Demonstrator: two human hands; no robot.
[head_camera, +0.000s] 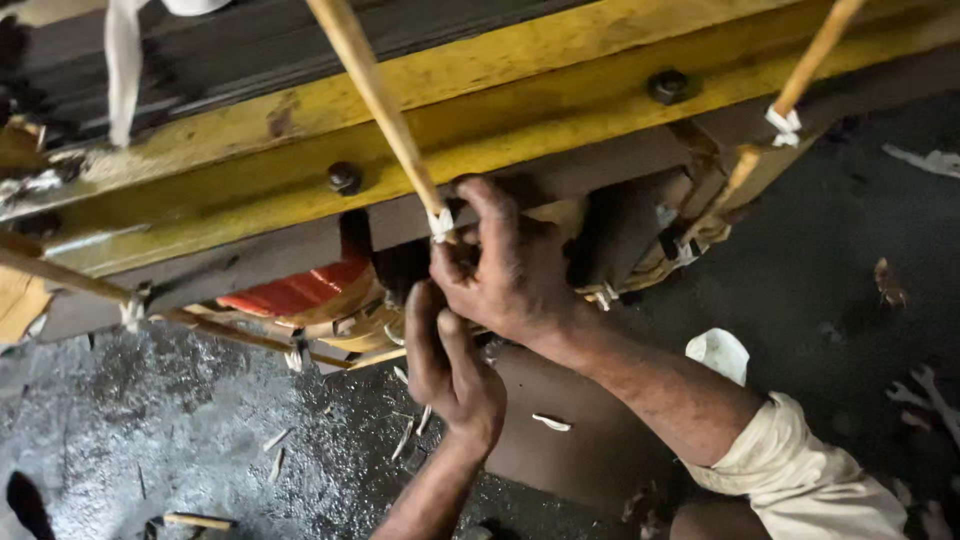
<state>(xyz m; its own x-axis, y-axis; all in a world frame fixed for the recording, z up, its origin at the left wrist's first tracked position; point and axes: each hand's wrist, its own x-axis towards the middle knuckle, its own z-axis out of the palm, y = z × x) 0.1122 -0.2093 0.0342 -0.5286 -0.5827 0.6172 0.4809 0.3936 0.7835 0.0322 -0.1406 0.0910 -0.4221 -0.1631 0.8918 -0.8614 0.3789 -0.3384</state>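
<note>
Both hands (470, 320) over dark littered floor (150, 430), fingers seemingly pinching white tie (441, 222)

Item: tan wooden rod (375, 95) | pose: I see it slanting | state: white tie (441, 224) wrapped at its lower end, against yellow beam (500, 110)

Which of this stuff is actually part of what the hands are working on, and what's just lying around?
In hand:
right hand at the white tie on the tan rod
left hand just below
yellow beam

Lying about:
white scraps
crumpled white piece
</note>
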